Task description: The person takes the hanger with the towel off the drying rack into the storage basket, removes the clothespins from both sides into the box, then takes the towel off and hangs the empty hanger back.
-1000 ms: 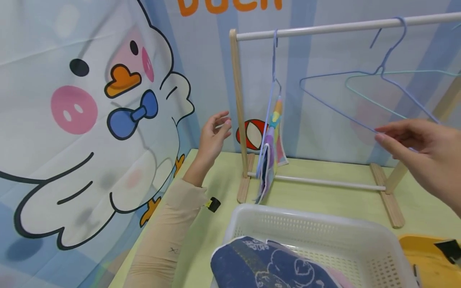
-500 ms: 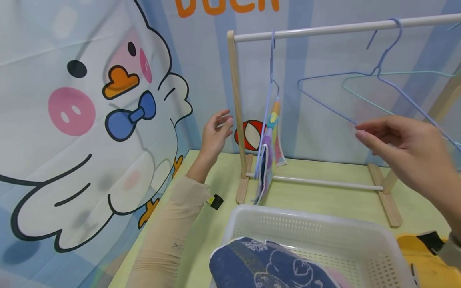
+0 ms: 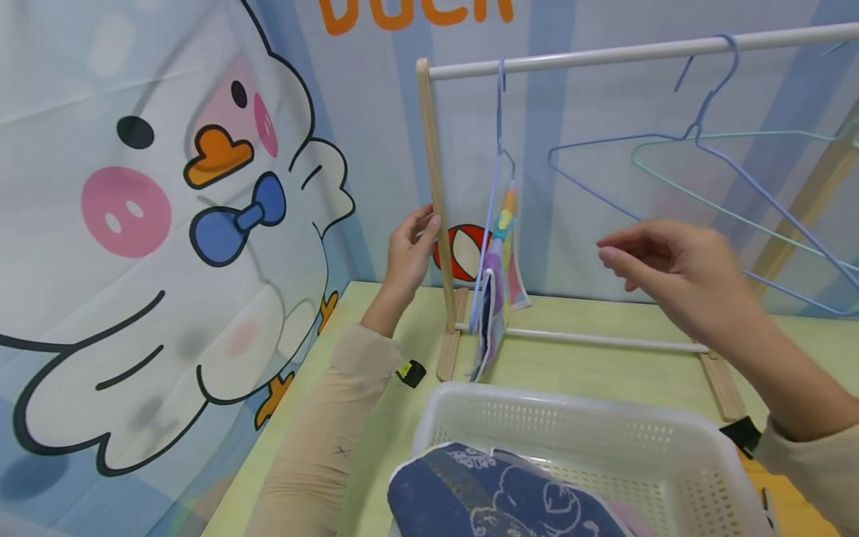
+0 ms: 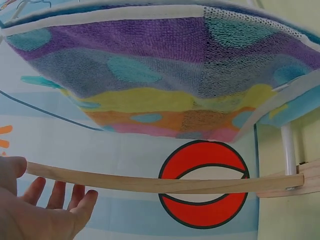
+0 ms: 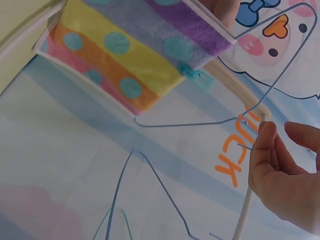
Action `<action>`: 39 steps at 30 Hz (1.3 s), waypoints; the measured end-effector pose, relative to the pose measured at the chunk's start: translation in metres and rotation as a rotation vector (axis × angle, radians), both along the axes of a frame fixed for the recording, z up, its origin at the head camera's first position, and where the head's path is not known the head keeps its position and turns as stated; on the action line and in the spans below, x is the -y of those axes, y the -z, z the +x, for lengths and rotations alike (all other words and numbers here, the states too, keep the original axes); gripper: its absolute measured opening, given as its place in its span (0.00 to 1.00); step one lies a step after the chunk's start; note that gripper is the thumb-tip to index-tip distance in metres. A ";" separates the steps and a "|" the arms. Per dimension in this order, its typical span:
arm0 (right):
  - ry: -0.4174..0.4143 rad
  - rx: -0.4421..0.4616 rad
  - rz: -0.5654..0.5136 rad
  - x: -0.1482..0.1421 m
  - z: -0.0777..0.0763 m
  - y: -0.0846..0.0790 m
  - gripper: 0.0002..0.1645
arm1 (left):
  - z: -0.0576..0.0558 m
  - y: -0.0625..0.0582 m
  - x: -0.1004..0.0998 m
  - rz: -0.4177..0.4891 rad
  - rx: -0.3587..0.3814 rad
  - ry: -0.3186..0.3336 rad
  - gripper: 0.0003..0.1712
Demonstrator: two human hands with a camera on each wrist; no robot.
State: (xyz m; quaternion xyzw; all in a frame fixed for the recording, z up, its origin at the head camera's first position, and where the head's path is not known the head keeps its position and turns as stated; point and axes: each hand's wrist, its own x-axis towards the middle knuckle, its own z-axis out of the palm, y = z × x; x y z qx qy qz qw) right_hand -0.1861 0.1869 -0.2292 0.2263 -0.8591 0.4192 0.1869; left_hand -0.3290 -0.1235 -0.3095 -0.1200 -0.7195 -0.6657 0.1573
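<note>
A striped, dotted towel (image 3: 495,287) hangs folded from a blue hanger (image 3: 499,134) at the rack's left end. A teal clip (image 5: 197,76) sits at the towel's edge. My left hand (image 3: 411,250) is at the wooden left post (image 3: 436,156), its thumb tip overlapping the post; in the left wrist view its loosely bent fingers (image 4: 57,196) lie just below the post. My right hand (image 3: 678,261) is in the air between the towel and a second blue hanger (image 3: 751,168). Its fingers are bent with nothing visible between them, and the thumb stands apart in the right wrist view.
A mint hanger (image 3: 725,216) hangs behind the second blue one on the white rod (image 3: 604,54). A white perforated basket (image 3: 570,399) with a dark blue printed cloth (image 3: 496,492) stands in front. Something yellow (image 3: 792,496) lies at the lower right.
My right hand has moved left, from the second blue hanger's lower bar toward the towel. My left hand has shifted slightly right, up to the post.
</note>
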 end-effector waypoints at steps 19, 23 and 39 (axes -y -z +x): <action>-0.200 0.361 -0.338 0.072 -0.030 -0.017 0.21 | -0.006 0.004 0.002 -0.003 -0.002 0.006 0.27; -0.232 0.416 -0.465 0.087 -0.038 -0.021 0.23 | -0.006 0.004 0.003 0.000 0.007 0.008 0.27; -0.374 0.658 -0.931 0.106 -0.050 -0.027 0.15 | -0.008 0.006 0.001 0.005 0.009 0.018 0.27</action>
